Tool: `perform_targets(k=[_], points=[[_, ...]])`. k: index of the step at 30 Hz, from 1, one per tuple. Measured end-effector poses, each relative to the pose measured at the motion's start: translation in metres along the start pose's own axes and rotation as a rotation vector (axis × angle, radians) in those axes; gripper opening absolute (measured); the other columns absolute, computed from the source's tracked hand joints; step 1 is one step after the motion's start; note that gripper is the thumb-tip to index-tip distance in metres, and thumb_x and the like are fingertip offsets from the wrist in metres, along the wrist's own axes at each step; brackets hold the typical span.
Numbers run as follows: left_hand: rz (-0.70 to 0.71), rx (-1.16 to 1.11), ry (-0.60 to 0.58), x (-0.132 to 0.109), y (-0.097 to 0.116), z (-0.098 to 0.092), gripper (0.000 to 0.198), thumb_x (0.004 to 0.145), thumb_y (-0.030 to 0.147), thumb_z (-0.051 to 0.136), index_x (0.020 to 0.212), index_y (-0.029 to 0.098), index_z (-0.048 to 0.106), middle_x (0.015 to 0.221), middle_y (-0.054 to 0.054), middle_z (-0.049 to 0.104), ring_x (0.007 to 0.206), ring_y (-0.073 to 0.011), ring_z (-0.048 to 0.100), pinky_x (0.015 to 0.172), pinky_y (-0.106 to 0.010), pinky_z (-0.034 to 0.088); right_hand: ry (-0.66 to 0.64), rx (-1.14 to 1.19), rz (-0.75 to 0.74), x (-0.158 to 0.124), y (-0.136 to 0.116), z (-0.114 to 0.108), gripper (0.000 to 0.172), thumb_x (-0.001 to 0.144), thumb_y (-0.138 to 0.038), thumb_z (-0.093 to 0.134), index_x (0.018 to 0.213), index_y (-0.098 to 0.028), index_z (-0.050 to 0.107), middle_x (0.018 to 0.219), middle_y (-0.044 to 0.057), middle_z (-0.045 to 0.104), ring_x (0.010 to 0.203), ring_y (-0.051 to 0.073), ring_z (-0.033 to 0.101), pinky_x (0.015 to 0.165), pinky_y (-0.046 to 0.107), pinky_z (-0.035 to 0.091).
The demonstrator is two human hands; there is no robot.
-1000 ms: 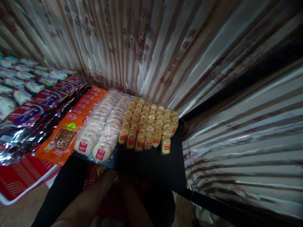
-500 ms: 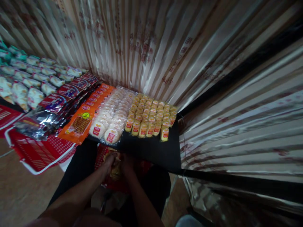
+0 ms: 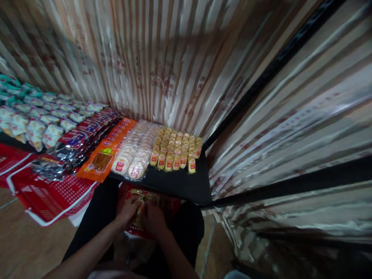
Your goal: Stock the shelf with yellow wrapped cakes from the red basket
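A red basket (image 3: 122, 193) sits between my knees under the shelf's front edge, with small yellow-wrapped snack packs (image 3: 138, 221) inside. My left hand (image 3: 130, 210) reaches into it, fingers closed on a yellow pack. Close beside it, my right hand (image 3: 154, 217) is also closed around yellow packs; its fingertips are partly hidden and dim. On the black shelf (image 3: 180, 186) above stand rows of the same yellow packs (image 3: 174, 149), with one pack (image 3: 192, 165) at the front right. Left of them lie round white crackers (image 3: 129, 161) in clear wrap.
An orange bag of stick snacks (image 3: 101, 162), dark red and silver packets (image 3: 84, 133) and white snack bags (image 3: 37, 116) line the shelf leftward. Another red basket (image 3: 49, 197) with white handles stands below left. A striped curtain (image 3: 162, 58) and black frame bars (image 3: 261, 87) enclose the shelf.
The view has shifted, so the shelf goods appear lower and the right end further left. Both hands stay together in the basket, now slightly lower in view and more visible, with fingers on yellow packs.
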State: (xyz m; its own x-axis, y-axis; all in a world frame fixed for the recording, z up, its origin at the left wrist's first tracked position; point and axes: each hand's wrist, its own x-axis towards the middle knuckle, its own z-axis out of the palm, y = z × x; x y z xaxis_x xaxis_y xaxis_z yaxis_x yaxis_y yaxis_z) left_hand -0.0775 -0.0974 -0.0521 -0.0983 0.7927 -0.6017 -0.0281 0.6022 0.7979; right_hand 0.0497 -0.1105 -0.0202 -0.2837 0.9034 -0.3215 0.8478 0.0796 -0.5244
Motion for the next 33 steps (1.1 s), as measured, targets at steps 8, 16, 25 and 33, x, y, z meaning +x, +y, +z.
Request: perform_targets(k=[8, 16, 25, 33], points=[[0.333, 0.761, 0.006, -0.039, 0.063, 0.014, 0.03, 0.071, 0.019, 0.051, 0.101, 0.02, 0.059, 0.105, -0.006, 0.064, 0.099, -0.0213, 0.058, 0.087, -0.03, 0.04, 0.232, 0.253, 0.033, -0.021, 0.003, -0.024, 0.019, 0.072, -0.019, 0.052, 0.091, -0.018, 0.049, 0.087, 0.007, 0.065, 0.08, 0.019, 0.062, 0.069, 0.026, 0.043], [0.643, 0.862, -0.119, -0.041, 0.115, 0.073, 0.034, 0.076, 0.018, 0.045, 0.109, 0.017, 0.054, 0.108, -0.007, 0.058, 0.1, -0.0184, 0.057, 0.089, -0.027, 0.04, 0.638, 0.514, 0.049, -0.028, 0.028, -0.058, 0.017, 0.08, -0.03, 0.046, 0.095, -0.022, 0.048, 0.091, 0.004, 0.064, 0.084, 0.017, 0.062, 0.073, 0.025, 0.047], [0.826, 0.885, -0.233, -0.026, 0.148, 0.156, 0.037, 0.076, 0.018, 0.046, 0.113, 0.018, 0.052, 0.111, -0.008, 0.058, 0.102, -0.0197, 0.056, 0.09, -0.029, 0.042, 1.008, 0.472, 0.187, -0.015, 0.079, -0.091, 0.032, 0.078, -0.034, 0.049, 0.105, -0.017, 0.05, 0.102, 0.011, 0.062, 0.091, 0.022, 0.06, 0.083, 0.036, 0.047], [0.866, 0.83, -0.231, -0.015, 0.172, 0.201, 0.028, 0.078, 0.016, 0.047, 0.106, 0.014, 0.051, 0.1, -0.008, 0.06, 0.092, -0.0171, 0.058, 0.085, -0.028, 0.045, 1.197, 0.305, 0.219, 0.011, 0.117, -0.12, 0.048, 0.08, -0.033, 0.043, 0.122, -0.01, 0.047, 0.111, 0.017, 0.059, 0.103, 0.025, 0.056, 0.089, 0.041, 0.044]])
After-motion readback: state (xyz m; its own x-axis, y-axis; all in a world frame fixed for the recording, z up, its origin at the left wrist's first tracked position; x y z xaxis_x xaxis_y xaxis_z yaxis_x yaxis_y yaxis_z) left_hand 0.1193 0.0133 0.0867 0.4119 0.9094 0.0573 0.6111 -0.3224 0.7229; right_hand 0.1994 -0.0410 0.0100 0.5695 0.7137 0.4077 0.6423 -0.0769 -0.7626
